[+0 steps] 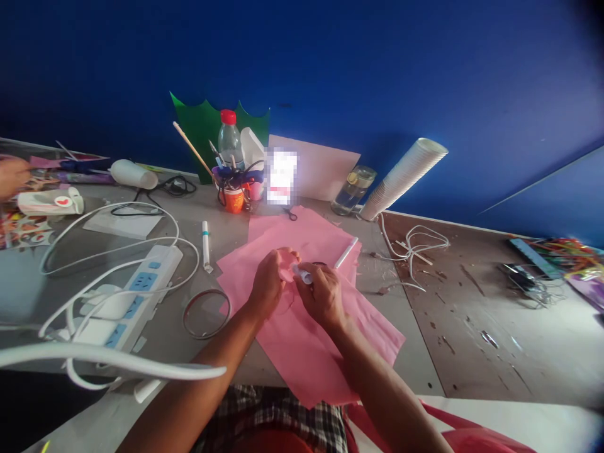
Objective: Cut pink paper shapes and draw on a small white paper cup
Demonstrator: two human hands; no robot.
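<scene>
Pinched in my left hand (270, 280) is a small piece of pink paper (286, 267). My right hand (324, 294) is closed around a small white tube (304, 274), which looks like a glue stick, with its tip against or very near the pink piece. Both hands are over large overlapping pink sheets (325, 362) that hang past the table's front edge. To the right of my hands, a slim white stick (346, 252) rests on the sheets. Scissors (291, 214), partly hidden, lie at the sheets' far edge.
A white power strip (141, 302) with looping cables and a tape-like ring (206, 314) lie on the left. Behind are a bright phone (281, 176), a red-capped bottle (229, 138), a glass jar (353, 190) and leaning stacked paper cups (403, 179). Another person's hand (13, 178) shows far left.
</scene>
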